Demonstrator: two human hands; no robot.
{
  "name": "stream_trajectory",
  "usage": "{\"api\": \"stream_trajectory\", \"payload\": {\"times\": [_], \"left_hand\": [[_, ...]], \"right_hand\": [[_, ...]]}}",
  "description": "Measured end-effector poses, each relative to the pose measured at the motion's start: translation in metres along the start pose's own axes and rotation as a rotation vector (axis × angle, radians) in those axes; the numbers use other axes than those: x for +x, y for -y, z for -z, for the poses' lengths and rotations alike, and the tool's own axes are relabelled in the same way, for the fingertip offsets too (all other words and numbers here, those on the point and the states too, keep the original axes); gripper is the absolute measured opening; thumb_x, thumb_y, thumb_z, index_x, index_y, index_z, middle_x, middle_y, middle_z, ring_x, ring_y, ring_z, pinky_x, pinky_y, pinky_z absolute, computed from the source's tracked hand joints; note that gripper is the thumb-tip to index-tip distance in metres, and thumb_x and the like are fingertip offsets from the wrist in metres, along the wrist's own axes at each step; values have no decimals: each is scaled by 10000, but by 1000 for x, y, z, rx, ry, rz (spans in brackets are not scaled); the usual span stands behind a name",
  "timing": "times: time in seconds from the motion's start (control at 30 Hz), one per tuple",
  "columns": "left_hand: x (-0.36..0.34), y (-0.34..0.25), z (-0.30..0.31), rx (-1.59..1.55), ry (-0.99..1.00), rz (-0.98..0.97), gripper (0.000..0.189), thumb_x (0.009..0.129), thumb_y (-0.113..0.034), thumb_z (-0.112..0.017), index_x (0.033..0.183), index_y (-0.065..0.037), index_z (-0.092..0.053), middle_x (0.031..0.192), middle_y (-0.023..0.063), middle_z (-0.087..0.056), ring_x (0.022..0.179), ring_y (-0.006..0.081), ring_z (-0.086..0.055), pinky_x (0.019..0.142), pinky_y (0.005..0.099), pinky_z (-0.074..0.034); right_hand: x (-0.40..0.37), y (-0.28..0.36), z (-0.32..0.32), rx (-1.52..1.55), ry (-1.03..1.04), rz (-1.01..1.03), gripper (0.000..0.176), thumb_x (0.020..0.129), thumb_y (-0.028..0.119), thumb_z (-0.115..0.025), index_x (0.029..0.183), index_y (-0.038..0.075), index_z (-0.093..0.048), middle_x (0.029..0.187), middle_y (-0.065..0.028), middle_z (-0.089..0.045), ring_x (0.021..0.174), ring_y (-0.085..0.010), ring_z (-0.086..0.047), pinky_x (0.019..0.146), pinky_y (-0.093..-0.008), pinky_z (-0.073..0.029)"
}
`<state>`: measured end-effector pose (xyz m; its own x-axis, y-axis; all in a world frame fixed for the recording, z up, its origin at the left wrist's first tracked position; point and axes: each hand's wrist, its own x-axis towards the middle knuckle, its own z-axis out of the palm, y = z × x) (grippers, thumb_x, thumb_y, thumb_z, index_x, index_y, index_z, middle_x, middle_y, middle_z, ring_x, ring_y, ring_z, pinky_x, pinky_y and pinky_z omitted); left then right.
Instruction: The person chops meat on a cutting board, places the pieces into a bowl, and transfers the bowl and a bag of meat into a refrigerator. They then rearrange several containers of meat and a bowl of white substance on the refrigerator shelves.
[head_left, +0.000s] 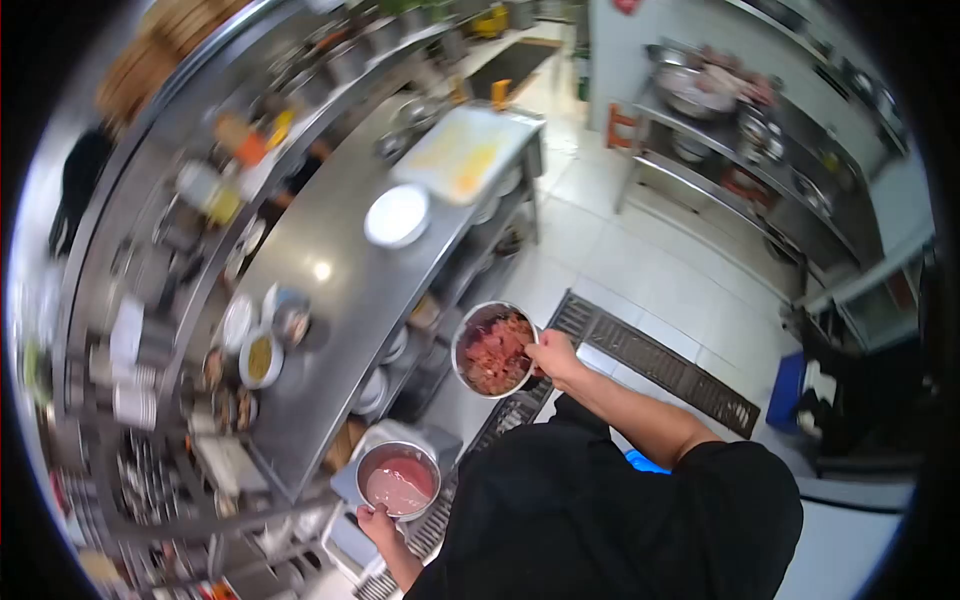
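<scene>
In the head view, nearest me, my left hand pinches the near rim of a steel bowl with pinkish liquid in it. A grey surface shows behind this bowl; I cannot tell whether they touch. Farther out, my right hand is curled closed at the right side of a steel pot holding chunky red meat. I cannot tell whether my fingers grip its rim or a handle. The pot is over the floor, to the right of the long edge of the steel bench and apart from my bowl. A dark floor grate runs off to its right.

On the bench, towards its near end and by its left edge, sits an oval dish with green food in it, beside other small dishes. Beyond, near the right edge, is a round white plate, just this side of a white cutting board with yellow stains, at the bench's far right corner. Farthest off, across the floor, a big bowl stands on a side table.
</scene>
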<state>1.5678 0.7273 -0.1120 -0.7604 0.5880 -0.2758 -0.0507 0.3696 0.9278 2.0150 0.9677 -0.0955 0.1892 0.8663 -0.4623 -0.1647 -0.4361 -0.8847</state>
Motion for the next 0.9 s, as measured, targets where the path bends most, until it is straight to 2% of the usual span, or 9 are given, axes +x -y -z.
{"api": "stream_trajectory", "payload": {"times": [0.07, 0.17, 0.33, 0.43, 0.47, 0.57, 0.63, 0.7, 0.9], "left_hand": [[12, -22, -53, 57, 113, -9, 293, 772, 65, -593, 822, -123, -374, 756, 19, -504, 592, 116, -517, 449, 283, -432], [5, -68, -151, 14, 275, -60, 306, 749, 63, -606, 767, -135, -372, 697, 0, -469, 567, 108, -482, 454, 290, -361], [20, -98, -310, 169, 537, -195, 228, 753, 48, -591, 753, -108, -423, 675, -3, -475, 557, 95, -457, 471, 283, -364], [3, -121, -410, 286, 695, -196, 220, 773, 34, -578, 796, -116, -419, 684, 4, -491, 528, 92, -448, 447, 271, -358], [0, -124, -444, 311, 734, -212, 219, 768, 37, -571, 795, -119, -419, 679, 4, -476, 522, 91, -441, 443, 266, -355], [-1, -128, -545, 276, 899, -251, 223, 765, 39, -568, 787, -119, -412, 669, 0, -461, 511, 92, -438, 433, 270, -365], [-24, -142, -610, 322, 954, -286, 229, 761, 36, -574, 775, -116, -403, 656, -6, -439, 500, 94, -428, 415, 280, -373], [-43, -149, -675, 341, 1026, -294, 230, 760, 27, -582, 769, -115, -400, 650, -6, -436, 498, 95, -429, 406, 287, -374], [-123, -178, -861, 467, 1282, -490, 221, 757, 7, -595, 763, -107, -406, 637, 1, -438, 490, 101, -431, 410, 295, -371]], "right_hand": [[1, 0, 75, -15, -192, 40, 179, 770, 64, -678, 702, 28, -516, 618, -94, -556, 491, -193, -582, 389, -348, -461], [0, -8, 176, 96, -408, 79, 184, 782, 62, -671, 699, 33, -509, 581, -83, -536, 445, -192, -568, 371, -343, -445], [-3, -25, 300, 313, -762, -17, 165, 811, 60, -672, 745, 36, -523, 647, -69, -559, 479, -161, -560, 400, -323, -474], [-11, -32, 351, 451, -1009, -32, 142, 812, 57, -671, 753, 34, -545, 670, -74, -574, 487, -165, -553, 393, -307, -458], [-9, -45, 372, 424, -1033, -69, 108, 814, 67, -678, 816, 46, -572, 726, -70, -589, 575, -173, -591, 446, -322, -487], [-14, -65, 413, 682, -1170, -30, 142, 811, 96, -694, 890, 64, -581, 768, -58, -587, 637, -169, -583, 519, -343, -513], [-23, -71, 434, 748, -1308, -136, 178, 811, 112, -688, 949, 75, -580, 793, -42, -578, 657, -166, -548, 568, -356, -520], [-43, -48, 452, 902, -1428, -200, 145, 805, 105, -668, 922, 74, -588, 771, -31, -552, 627, -162, -506, 548, -339, -504], [-51, -103, 513, 993, -1708, -103, 179, 816, 51, -676, 825, 121, -511, 678, -33, -504, 507, -158, -490, 483, -319, -477]]}}
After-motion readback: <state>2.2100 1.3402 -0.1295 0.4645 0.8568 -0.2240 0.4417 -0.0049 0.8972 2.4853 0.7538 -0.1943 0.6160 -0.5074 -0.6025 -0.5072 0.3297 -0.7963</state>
